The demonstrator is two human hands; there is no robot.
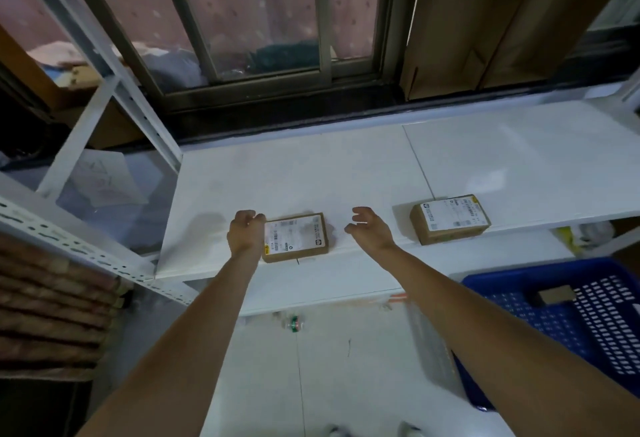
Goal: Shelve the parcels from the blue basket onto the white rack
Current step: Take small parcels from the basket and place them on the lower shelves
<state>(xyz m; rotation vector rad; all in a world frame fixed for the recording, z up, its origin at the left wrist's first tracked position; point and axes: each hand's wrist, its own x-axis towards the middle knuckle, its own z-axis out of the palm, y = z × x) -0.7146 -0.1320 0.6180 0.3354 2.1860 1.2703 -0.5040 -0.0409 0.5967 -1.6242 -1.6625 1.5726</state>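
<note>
A parcel (296, 237) lies flat on the white rack (346, 173), long axis left-right. The left hand (244, 232) touches its left end, fingers curled; the right hand (369, 228) hovers loosely curled and empty just off its right end. The blue basket (554, 325) sits nearer the right hand.

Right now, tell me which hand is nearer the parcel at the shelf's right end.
Right. The right hand hovers just left of that parcel; the left hand is farther left, touching the other parcel.

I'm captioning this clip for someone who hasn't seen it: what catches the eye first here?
Two flat brown cardboard parcels with white labels lie on the white rack shelf: the left parcel near the front edge, the right parcel further right. The left hand touches the left parcel's end; the right hand hovers, fingers loosely curled, between them. The blue plastic basket sits lower right.
</note>
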